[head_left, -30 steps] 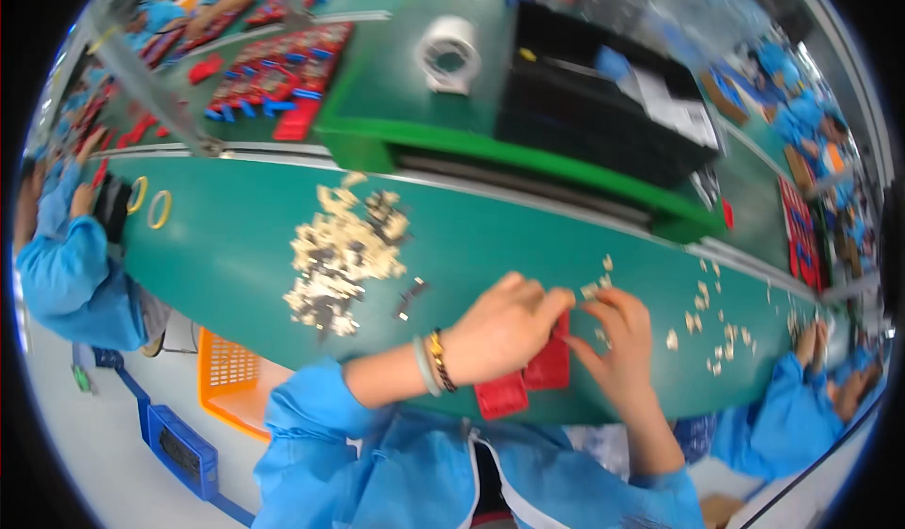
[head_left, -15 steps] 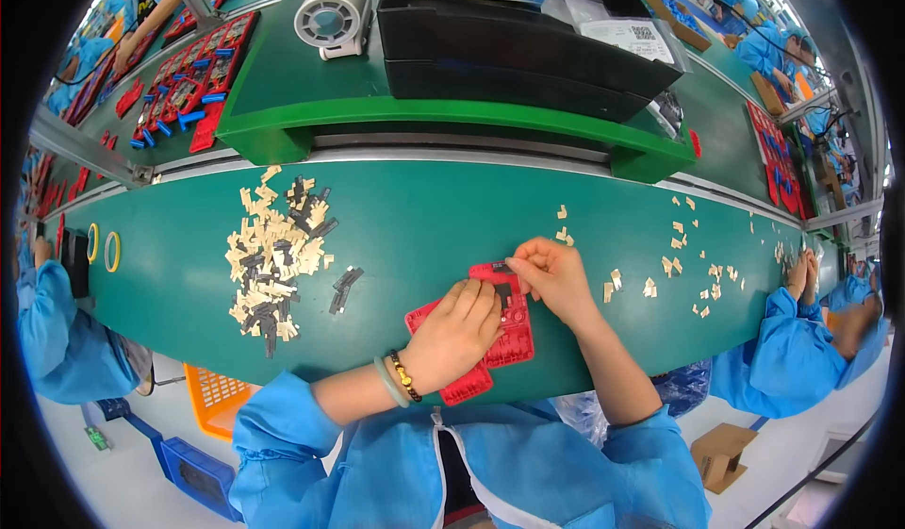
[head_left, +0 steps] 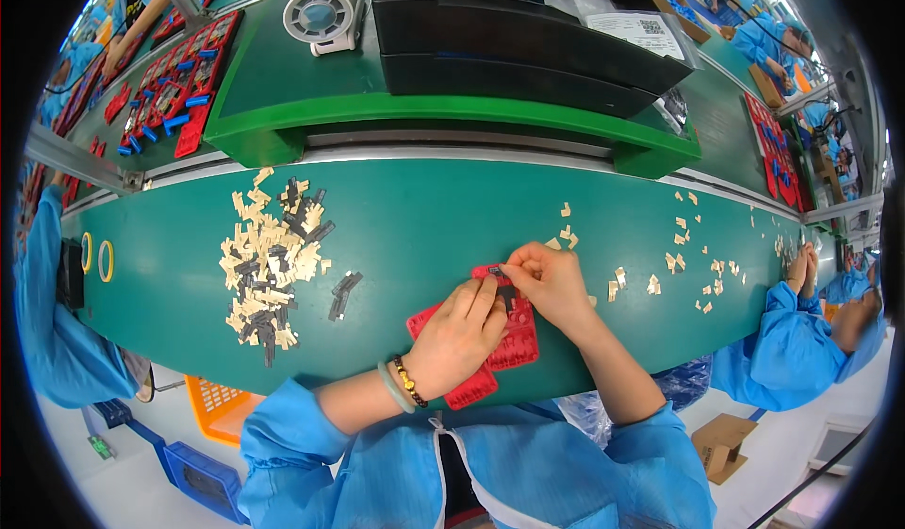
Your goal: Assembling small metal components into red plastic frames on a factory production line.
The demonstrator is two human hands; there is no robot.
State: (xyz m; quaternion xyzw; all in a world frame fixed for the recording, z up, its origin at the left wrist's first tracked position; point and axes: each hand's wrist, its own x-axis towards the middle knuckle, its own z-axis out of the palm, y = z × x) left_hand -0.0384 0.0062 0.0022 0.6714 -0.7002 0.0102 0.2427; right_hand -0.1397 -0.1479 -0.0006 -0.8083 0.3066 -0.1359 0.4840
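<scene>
Under the left grip (head_left: 457,336), two open, red, moulded plastic half-shells, one nearer the body (head_left: 471,390), one nearer the right grip (head_left: 530,282), lie on the smooth green counter (head_left: 405,208), partly covered! That left grip is draped palm-down across both, fingers side by side; whether it truly clamps, I cannot tell, the underside is hidden. And up at the far end of the shell it works on, the right grip has thumb and forefinger pressed together, seemingly pinching a small dark piece (head_left: 495,271). Seating that piece looks like the step in hand, and the next move, I'd judge, calls for a steady left grip and a fine fingertip push. Well left of the left grip sits a heap of small cream and black pieces (head_left: 273,265); just right of the right grip, loose cream pieces (head_left: 617,284).

What's different? A second ago the right grip had its fingers parted while the left bunched over the shells' top; now left lies across, right has closed. Against half a second ago, barely a change: same end, same pinch!
</scene>
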